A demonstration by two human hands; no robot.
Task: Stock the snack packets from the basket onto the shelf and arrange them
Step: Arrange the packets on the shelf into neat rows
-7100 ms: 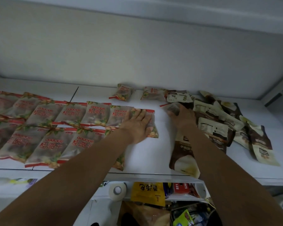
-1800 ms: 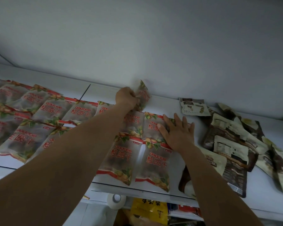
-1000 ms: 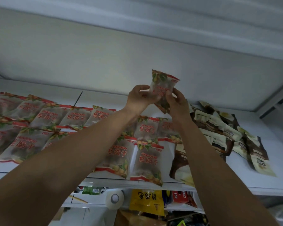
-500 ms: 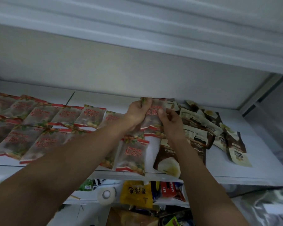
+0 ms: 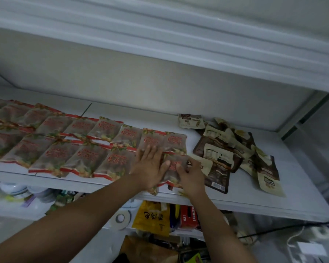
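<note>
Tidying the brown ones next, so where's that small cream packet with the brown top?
In the head view, the small cream packet lies at the back of the shelf, right of centre, behind the brown packet heap and right of the red-printed rows.

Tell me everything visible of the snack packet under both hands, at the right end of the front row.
The snack packet is a flat pouch of translucent plastic with red lettering, a red band at its near end and a leafy print. It lies on the white shelf, last in the front row, its near end over the shelf's front edge. The left hand presses its left side with straight fingers; the right hand pinches its right edge. Brown packets lie to its right.
</note>
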